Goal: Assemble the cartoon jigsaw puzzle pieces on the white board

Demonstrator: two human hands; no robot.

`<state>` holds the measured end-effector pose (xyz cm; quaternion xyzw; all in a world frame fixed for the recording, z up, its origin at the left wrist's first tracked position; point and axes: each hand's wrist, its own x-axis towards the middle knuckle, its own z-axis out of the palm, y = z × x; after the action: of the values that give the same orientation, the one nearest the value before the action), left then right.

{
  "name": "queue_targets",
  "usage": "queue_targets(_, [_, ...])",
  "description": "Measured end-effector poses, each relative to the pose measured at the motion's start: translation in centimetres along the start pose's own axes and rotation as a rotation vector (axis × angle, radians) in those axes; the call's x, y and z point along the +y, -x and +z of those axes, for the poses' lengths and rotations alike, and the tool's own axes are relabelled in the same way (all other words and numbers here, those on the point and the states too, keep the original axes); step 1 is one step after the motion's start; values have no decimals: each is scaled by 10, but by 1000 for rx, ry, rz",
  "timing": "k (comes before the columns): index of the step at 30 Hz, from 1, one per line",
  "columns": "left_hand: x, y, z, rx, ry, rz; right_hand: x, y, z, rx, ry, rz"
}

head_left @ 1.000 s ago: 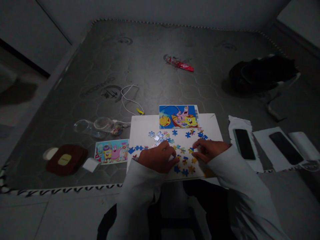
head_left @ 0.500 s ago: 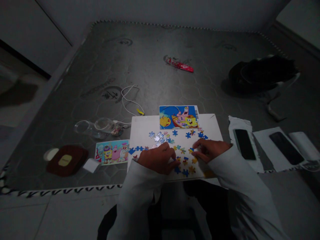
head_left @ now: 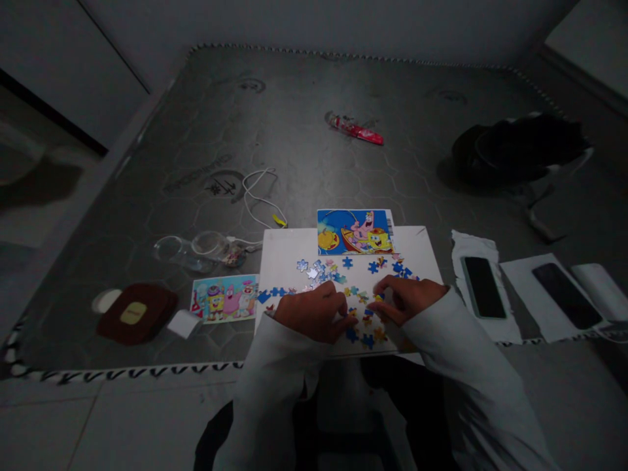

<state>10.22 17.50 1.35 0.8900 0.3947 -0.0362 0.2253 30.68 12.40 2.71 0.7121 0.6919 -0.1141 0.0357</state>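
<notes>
A white board (head_left: 287,245) carries many small jigsaw puzzle pieces (head_left: 314,269), mostly blue, yellow and pink. Over its lower left part is my left hand (head_left: 316,314), fingers curled, with thumb and forefinger at a yellow and blue piece (head_left: 352,313). My right hand (head_left: 409,299) comes in from the right, its thumb and forefinger closed around a small yellow and blue piece (head_left: 379,297). Loose blue pieces (head_left: 367,340) lie just below and between the hands. A blue cartoon picture card (head_left: 356,232) rests along the board's top edge.
Left of the board lie another cartoon card (head_left: 226,297), a brown case (head_left: 137,314), a white box (head_left: 184,323), clear plastic containers (head_left: 189,252) and a white cable (head_left: 252,196). Phones (head_left: 483,288) sit at right; a black bag (head_left: 520,150) and red wrapper (head_left: 360,133) are farther back.
My right hand has shifted slightly left, toward my left hand, with the piece at its fingertips. The whole view has moved a little. My left hand stays in about the same place on the board.
</notes>
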Motion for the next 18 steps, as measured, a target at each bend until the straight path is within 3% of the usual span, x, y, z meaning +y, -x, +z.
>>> queue_targets(9, [2, 5, -4, 118, -35, -1, -15, -2, 3, 55, 47, 40])
queue_targets(18, [2, 3, -3, 94, -63, -27, -20, -2, 5, -4, 64, 4])
